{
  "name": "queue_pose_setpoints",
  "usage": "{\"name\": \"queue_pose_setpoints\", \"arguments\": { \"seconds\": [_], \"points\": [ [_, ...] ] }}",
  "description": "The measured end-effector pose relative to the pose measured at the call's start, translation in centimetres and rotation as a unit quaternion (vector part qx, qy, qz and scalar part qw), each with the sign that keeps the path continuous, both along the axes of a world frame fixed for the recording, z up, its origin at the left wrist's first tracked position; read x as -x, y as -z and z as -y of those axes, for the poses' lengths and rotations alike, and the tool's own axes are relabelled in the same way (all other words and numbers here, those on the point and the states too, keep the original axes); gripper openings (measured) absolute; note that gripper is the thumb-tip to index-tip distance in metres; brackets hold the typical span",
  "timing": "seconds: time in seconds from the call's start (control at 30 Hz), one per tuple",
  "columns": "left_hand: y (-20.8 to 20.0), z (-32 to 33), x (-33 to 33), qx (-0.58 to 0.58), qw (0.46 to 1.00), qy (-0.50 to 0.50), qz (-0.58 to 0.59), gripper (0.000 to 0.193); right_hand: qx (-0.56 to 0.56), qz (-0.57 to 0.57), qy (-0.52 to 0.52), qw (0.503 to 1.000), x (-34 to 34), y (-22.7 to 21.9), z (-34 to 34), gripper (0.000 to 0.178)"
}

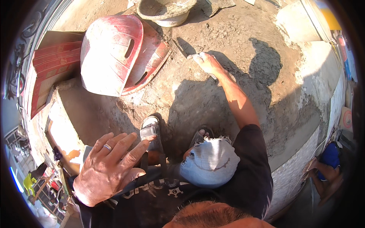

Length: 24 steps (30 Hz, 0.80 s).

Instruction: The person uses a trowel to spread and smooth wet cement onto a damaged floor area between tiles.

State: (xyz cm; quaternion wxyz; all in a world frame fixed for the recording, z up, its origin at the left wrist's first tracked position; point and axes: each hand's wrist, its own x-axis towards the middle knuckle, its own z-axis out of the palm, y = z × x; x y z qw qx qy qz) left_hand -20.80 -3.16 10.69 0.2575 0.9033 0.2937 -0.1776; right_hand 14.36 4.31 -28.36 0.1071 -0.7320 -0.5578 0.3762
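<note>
My right hand reaches forward over rough wet mortar, its fingers closed round a tool. A narrow dark blade extends from the fingers toward the far left; it looks like a trowel seen nearly edge-on, its grip hidden by my hand. My left hand, with a ring on one finger, hovers near my lap, palm down, fingers spread and holding nothing. Left of the blade, two dusty red pans with slot handles lie tipped and overlapping.
A mortar-crusted basin stands at the far edge. A red-printed cardboard piece leans at left, beside a low ledge. My sandalled feet rest on the ground. Pale blocks lie far right; another person in blue is at lower right.
</note>
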Motion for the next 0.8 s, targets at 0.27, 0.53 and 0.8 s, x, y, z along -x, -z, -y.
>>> {"name": "queue_pose_setpoints", "arguments": {
  "seconds": [0.27, 0.53, 0.8],
  "points": [
    [-0.3, 0.2, 0.5, 0.001, 1.0, -0.016, -0.01, 0.059, 0.029, 0.107, 0.2, 0.974, -19.8, -2.2, 1.6, 0.054],
    [-0.3, -0.5, -1.5, -0.001, 1.0, 0.018, -0.018, 0.059, -0.016, -0.041, 0.202, 0.978, -3.0, -2.4, -1.9, 0.054],
    [-0.1, -0.9, -1.9, 0.02, 0.999, 0.016, -0.024, 0.056, 0.048, 0.156, 0.234, 0.958, -20.8, 0.3, -3.9, 0.057]
  ]
}}
